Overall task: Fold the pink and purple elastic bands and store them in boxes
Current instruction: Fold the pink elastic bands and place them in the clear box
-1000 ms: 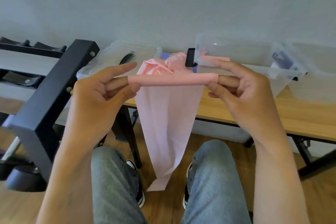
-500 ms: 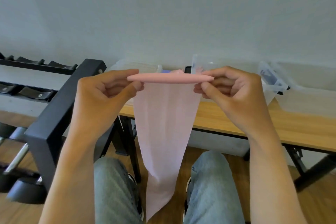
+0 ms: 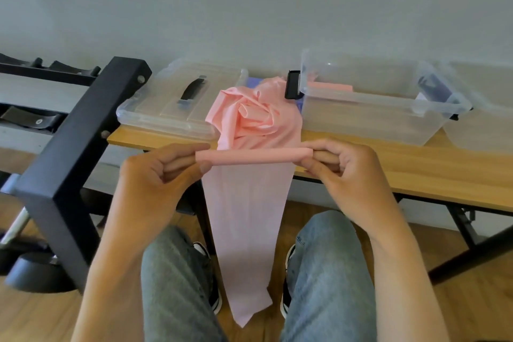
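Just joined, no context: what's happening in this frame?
A seated person is rolling up a pink band. The left hand and right hand pinch the two ends of the rolled part, and the loose tail hangs between the knees. More pink bands lie piled on the table, between a lid and an open clear box that already holds one pink roll.

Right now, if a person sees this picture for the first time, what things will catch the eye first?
First, the pink band: both hands, left and right, hold its rolled top edge at the centre, and the rest hangs down between the knees. Behind it, a crumpled pink heap lies on the wooden table, between a clear lid on the left and an open clear box on the right.
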Motion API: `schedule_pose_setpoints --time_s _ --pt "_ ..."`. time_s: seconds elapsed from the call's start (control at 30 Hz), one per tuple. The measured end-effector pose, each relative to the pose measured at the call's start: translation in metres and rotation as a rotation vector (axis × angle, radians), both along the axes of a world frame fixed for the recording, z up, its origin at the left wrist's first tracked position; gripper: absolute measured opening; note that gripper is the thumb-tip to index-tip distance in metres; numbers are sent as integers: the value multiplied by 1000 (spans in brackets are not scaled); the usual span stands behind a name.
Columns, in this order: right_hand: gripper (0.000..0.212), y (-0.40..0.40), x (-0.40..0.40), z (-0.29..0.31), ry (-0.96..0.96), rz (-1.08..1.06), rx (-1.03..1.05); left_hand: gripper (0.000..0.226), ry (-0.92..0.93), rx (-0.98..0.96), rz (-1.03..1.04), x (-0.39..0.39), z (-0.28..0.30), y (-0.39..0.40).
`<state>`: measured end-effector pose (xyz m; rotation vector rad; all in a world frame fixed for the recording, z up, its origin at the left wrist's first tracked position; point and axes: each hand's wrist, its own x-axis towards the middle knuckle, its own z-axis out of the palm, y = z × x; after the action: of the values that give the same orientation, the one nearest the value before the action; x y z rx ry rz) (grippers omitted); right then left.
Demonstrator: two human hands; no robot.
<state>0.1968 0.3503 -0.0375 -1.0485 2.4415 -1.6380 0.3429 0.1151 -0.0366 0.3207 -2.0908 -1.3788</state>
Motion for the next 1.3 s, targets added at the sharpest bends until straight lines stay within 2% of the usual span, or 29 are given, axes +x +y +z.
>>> schedule_pose_setpoints --time_s 0.23,0.37,0.47,0.57,0.73,0.9,1.07,1.2,1.3 --pt "15 -2 -4 -43 -73 -9 -6 24 -49 7 13 -3 -47 -6" --pt "20 -5 -3 -68 -180 3 -78 28 -45 44 8 -4 -73 -3" --pt "23 -7 -5 -78 -296 26 -140 26 -16 149 16 -7 -88 -6" --pt "22 -12 -10 -87 -292 14 -161 28 -14 160 14 -12 -97 -12" --pt "44 -17 -19 -100 -326 -40 -69 46 -85 180 15 -19 -103 -18" --pt "27 -18 -24 -111 -268 -79 -33 30 -138 79 -24 -25 -107 -22" --pt "21 -17 -25 -112 -260 -72 -18 29 -118 150 -14 -28 -113 -21" --pt "23 -16 -23 -111 -344 -60 -107 34 -103 164 -29 -29 -115 -19" --pt "24 -16 -21 -108 -376 -42 -152 28 -75 223 5 -31 -116 -16"
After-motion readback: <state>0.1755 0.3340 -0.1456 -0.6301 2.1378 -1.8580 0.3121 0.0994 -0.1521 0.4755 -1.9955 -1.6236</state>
